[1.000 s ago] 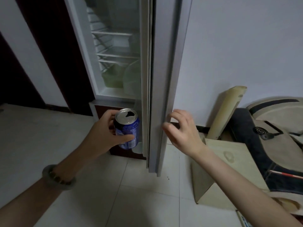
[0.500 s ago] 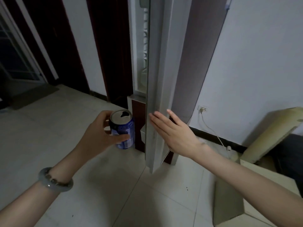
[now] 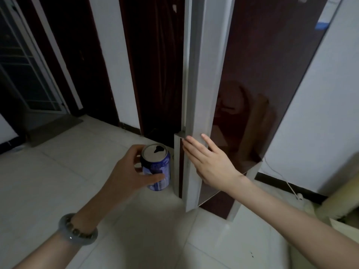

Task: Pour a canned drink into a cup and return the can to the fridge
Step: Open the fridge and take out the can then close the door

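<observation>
My left hand [image 3: 128, 173] is wrapped around an opened blue drink can [image 3: 156, 167], held upright just left of the fridge. The fridge door [image 3: 202, 78], with a grey edge and a dark glossy front, stands almost closed against the fridge body. My right hand [image 3: 209, 162] lies flat with fingers spread against the door's lower edge and front. The fridge interior is hidden behind the door. No cup is in view.
A dark wooden door frame [image 3: 155, 65] stands behind the fridge, a screened doorway [image 3: 25, 70] at far left. White wall and a power cord [image 3: 287, 183] are on the right, with a beige cardboard piece [image 3: 342, 199] at the right edge. Pale floor tiles lie below.
The fridge door has swung from open, with shelves showing, to nearly closed. My right hand went from gripping its edge to lying flat on it. The can stays in my left hand.
</observation>
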Demonstrator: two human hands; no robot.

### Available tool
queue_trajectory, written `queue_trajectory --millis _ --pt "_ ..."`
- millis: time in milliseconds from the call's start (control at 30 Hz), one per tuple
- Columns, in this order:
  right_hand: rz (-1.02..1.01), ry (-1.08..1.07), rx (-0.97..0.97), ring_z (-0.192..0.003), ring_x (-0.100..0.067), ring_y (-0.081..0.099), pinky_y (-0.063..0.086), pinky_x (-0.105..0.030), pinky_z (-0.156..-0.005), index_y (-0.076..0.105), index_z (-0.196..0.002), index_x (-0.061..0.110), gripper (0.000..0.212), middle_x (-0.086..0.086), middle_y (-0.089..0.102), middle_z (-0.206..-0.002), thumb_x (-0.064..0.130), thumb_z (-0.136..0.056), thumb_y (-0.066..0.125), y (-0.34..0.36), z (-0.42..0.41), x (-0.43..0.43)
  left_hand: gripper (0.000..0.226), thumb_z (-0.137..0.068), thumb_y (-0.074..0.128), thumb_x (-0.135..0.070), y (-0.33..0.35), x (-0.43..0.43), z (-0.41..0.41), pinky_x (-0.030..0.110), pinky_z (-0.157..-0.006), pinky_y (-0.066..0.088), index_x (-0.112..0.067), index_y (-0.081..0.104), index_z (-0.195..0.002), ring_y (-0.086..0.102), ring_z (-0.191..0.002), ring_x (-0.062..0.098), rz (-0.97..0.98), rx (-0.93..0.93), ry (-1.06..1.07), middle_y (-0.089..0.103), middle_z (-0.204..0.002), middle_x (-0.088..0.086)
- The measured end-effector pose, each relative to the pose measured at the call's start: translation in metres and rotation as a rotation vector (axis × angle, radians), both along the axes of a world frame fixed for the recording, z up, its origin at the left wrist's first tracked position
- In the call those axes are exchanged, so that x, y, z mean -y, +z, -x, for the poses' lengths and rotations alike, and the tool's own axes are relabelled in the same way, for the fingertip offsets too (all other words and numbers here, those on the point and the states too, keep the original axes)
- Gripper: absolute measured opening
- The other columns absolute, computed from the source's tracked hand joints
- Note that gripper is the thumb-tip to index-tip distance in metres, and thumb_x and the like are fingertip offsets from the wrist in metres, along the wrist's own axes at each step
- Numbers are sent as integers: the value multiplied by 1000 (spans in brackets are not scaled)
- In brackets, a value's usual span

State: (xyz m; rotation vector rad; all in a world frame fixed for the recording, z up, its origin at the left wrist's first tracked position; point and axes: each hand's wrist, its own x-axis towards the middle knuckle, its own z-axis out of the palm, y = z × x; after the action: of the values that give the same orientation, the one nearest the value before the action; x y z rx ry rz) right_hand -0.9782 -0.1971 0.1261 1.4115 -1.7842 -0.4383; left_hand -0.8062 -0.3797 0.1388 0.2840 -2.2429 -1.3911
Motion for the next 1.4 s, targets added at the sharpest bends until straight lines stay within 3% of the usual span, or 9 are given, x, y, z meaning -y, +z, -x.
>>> queue_trajectory --millis 100,267,500,567,767,967,1167,1400 --pt "14 -75 3 -140 -28 29 21 -55 -112 48 -134 3 55 -13 42 -145 18 -82 43 1 7 42 64 -58 88 -15 2 42 9 8 -73 49 -38 50 -105 58 -98 -8 37 14 -40 61 -102 -31" --pt "-9 -202 1 -140 -27 29 19 -56 -112 53 -130 7 54 -12 44 -144 23 -78 53 3 21 99 63 -60 88 -15 5 104 27 8 -75 48 -35 51 -107 59 -99 -6 36 21 -81 63 -107 -17" --pt "-114 -329 -24 -144 -27 15 9 -54 -114 39 -140 9 62 -10 32 -151 27 -83 51 7 55 153 62 -61 87 -20 0 153 67 5 -77 45 -33 49 -108 57 -100 -7 29 28 -113 62 -110 -15" --pt "-130 -327 -29 -145 -27 10 5 -54 -114 36 -142 9 61 -11 28 -153 26 -84 48 5 69 168 61 -61 87 -20 -2 165 81 8 -77 48 -33 49 -108 58 -100 -5 12 17 -106 62 -108 -15" --pt "-35 -230 -95 -140 -27 28 19 -55 -112 55 -129 11 53 -10 46 -143 24 -77 57 -3 120 209 60 -58 87 -22 -6 203 132 17 -77 51 -34 52 -105 62 -96 0 10 -3 -114 64 -102 -20" --pt "-69 -191 -157 -138 -27 34 14 -58 -110 62 -122 18 51 -8 53 -137 28 -73 66 0 175 246 62 -52 82 -39 -1 247 195 19 -76 52 -41 50 -105 61 -96 -2 17 7 -127 62 -103 -26" --pt "-61 -190 -145 -136 -28 36 16 -56 -110 62 -121 16 48 -9 54 -135 31 -76 64 2 221 279 62 -50 83 -39 -1 277 256 24 -75 53 -37 53 -105 63 -96 0 -33 -22 -140 65 -104 -21" --pt "-124 -281 -150 -141 -28 27 11 -55 -111 55 -130 20 50 -8 45 -144 31 -81 61 4 263 296 63 -50 85 -41 -7 297 299 12 -75 48 -44 51 -102 63 -96 -3 -17 12 -158 64 -104 -23"
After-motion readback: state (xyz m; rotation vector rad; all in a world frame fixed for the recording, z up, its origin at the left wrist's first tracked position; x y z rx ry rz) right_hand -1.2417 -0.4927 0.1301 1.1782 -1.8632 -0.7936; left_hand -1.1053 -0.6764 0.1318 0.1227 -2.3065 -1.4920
